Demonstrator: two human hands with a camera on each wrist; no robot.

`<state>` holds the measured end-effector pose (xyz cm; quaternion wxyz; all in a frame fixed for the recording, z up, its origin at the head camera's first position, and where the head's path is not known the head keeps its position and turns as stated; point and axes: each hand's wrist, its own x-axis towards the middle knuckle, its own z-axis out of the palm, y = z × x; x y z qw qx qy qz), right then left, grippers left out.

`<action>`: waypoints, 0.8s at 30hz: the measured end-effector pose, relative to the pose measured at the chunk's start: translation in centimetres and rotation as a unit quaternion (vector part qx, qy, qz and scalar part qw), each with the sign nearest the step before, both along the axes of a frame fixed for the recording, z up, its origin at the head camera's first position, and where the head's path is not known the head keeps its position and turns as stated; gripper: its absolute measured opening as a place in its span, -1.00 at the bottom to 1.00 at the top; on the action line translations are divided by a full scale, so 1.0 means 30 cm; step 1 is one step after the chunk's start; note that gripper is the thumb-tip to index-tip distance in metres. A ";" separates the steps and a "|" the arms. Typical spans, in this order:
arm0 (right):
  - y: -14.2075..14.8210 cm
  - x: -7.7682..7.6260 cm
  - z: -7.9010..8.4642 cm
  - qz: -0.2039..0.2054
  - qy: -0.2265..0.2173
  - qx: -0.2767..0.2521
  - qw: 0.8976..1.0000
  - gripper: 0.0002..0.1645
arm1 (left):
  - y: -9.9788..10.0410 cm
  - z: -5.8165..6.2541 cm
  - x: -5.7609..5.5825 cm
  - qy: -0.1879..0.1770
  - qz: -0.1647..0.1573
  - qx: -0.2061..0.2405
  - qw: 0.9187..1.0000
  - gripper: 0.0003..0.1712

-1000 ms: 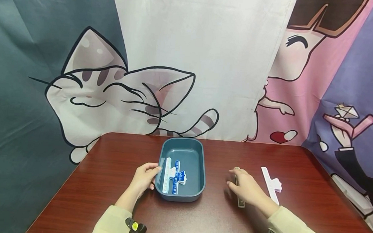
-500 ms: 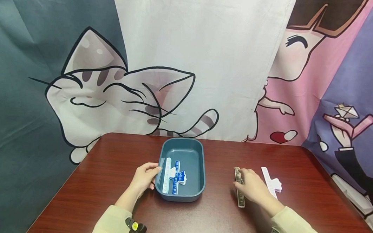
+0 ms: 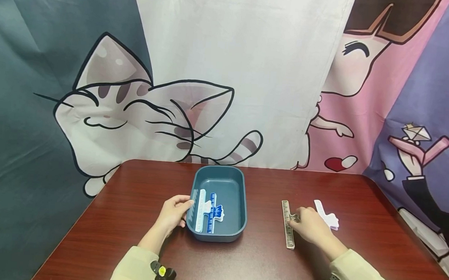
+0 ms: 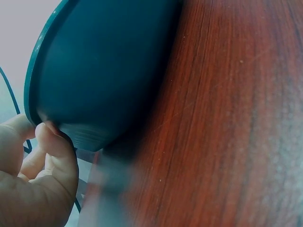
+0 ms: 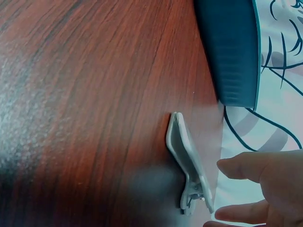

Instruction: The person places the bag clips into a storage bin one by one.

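Observation:
My left hand (image 3: 173, 213) pinches the left rim of a dark teal rectangular tray (image 3: 219, 238); the left wrist view has thumb and fingers at that rim. Inside, along the tray's left side, lie a white ruler clip (image 3: 200, 217) and a blue ruler clip (image 3: 211, 219). Over to the right, a tan ruler clip (image 3: 289, 234) with dark markings lies on the table. My right hand (image 3: 313, 227) is at its handle, overlapping it in the head view. In the right wrist view, thumb and fingers stand spread beside the clip's handle end (image 5: 198, 193).
A pale pink-white ruler clip (image 3: 331, 221) lies beyond my right hand, partly hidden by it. The reddish-brown wooden table (image 3: 248, 268) ends at a cartoon-printed curtain (image 3: 289, 75) behind.
My right hand has moved right, from over the tan clip's ruler strip to its handle, uncovering the strip. The left hand, tray and clips have stayed in place.

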<state>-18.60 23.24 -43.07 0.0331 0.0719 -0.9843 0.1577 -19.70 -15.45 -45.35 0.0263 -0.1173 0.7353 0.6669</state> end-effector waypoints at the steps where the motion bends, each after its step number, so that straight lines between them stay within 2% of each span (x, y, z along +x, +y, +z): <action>1: 0.002 0.000 -0.001 0.000 -0.002 0.002 1.000 -0.55 | 0.000 0.000 0.000 0.000 0.000 0.000 1.000 -0.63; 17: 0.012 0.003 -0.015 -0.014 -0.023 -0.026 0.999 -0.74 | 0.001 0.005 0.001 0.002 -0.003 0.005 1.000 -0.64; 24: 0.012 -0.008 -0.014 -0.039 -0.027 -0.051 0.998 -0.78 | 0.000 0.011 0.003 0.008 -0.010 0.007 1.000 -0.63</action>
